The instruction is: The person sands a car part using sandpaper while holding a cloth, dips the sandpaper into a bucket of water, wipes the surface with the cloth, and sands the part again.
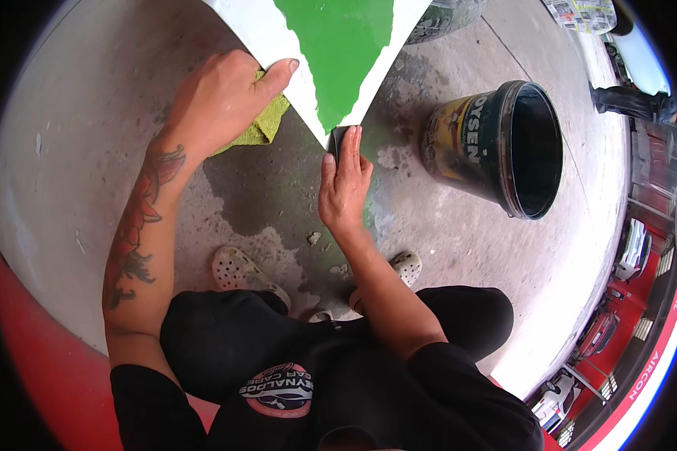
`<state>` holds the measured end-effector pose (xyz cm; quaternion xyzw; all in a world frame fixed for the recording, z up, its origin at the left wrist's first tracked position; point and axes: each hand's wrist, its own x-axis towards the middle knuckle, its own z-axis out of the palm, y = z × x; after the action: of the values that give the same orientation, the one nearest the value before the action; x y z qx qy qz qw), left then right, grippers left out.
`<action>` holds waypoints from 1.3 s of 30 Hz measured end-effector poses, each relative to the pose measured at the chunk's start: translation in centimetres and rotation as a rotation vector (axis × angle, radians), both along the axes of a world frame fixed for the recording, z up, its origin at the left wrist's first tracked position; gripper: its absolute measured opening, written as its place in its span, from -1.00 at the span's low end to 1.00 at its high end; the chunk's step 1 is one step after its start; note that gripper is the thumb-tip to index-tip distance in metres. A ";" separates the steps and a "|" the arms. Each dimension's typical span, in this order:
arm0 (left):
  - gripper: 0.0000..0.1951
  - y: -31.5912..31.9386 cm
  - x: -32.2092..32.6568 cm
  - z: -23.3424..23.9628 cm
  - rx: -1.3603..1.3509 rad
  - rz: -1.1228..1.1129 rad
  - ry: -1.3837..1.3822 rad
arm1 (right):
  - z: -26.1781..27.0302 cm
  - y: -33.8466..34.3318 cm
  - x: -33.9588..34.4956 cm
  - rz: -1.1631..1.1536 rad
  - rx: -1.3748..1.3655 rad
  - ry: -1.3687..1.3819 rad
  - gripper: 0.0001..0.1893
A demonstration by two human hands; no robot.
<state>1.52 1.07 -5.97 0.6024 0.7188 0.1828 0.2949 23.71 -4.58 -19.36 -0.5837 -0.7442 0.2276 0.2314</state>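
A white panel [372, 101] with a ragged-edged green area [341, 51] comes down to a narrow corner in front of me. My left hand [225, 101] is at its left edge, the thumb lying on the white surface. A yellow-green cloth [268, 125] is bunched beneath that hand, held by fingers mostly hidden from view. At the panel's lower corner, my right hand [345, 183] presses a black sanding pad [337, 141] flat against the surface, fingers extended over it. The pad touches the bottom tip of the green.
A dark plastic paint pail [485, 146] stands open on the concrete floor [462, 242] to the right, its inside dark. Behind the panel is a tyre [445, 20]. Wet patches mark the floor. A person's legs [632, 102] and parked cars [634, 248] appear far right.
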 end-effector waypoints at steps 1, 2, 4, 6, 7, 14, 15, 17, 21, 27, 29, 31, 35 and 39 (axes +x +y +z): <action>-0.52 -0.1 0.1 0.1 0.001 -0.002 0.000 | -0.4 -0.4 0.2 -0.002 0.001 0.000 -0.33; -0.51 -0.3 0.3 0.3 0.037 -0.006 -0.019 | -1.0 -1.3 0.4 0.032 0.035 -0.024 -0.32; -0.51 -0.3 0.3 0.1 0.080 -0.008 -0.038 | -0.9 -3.3 -0.1 0.067 0.069 -0.039 -0.32; -0.50 -0.3 0.0 -0.5 0.150 0.002 -0.051 | -0.8 -3.0 -0.4 0.059 0.051 -0.042 -0.32; -0.50 -0.2 0.0 -0.5 0.147 -0.001 -0.056 | -0.1 -2.6 -0.7 0.045 0.029 -0.056 -0.32; -0.50 -0.1 0.0 -0.3 0.069 0.002 -0.081 | 0.2 -2.9 -1.0 0.114 0.037 0.004 -0.32; -0.50 -0.2 0.2 -0.6 0.210 0.009 -0.171 | 0.3 -2.7 -1.0 0.112 0.037 0.001 -0.32; -0.52 -0.1 0.0 -0.3 0.135 0.000 -0.172 | 0.7 -1.9 -1.2 0.084 0.066 -0.018 -0.33; -0.56 0.3 -0.1 0.3 -0.043 -0.027 -0.052 | 1.8 2.4 -0.6 0.025 -0.020 0.041 -0.32; -0.53 -0.2 0.0 -0.3 0.175 0.005 -0.228 | -0.4 -3.0 -0.2 0.086 -0.021 -0.011 -0.31; -0.53 0.0 0.0 0.4 0.043 0.008 -0.197 | 1.2 0.5 -0.2 -0.002 -0.109 -0.008 -0.31; -0.53 0.3 -0.1 0.7 -0.075 -0.001 -0.158 | 0.8 3.0 0.5 0.023 -0.033 0.079 -0.31; -0.52 -0.1 -0.3 -0.5 0.057 -0.034 -0.093 | -1.3 -1.9 0.4 0.062 -0.018 0.102 -0.28; -0.43 -0.1 -0.3 -0.9 0.088 -0.027 -0.109 | -1.1 0.9 1.7 0.104 0.067 0.047 -0.31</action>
<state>1.17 0.94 -6.82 0.6135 0.6848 0.2427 0.3094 25.43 -3.65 -20.51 -0.5309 -0.7751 0.2280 0.2558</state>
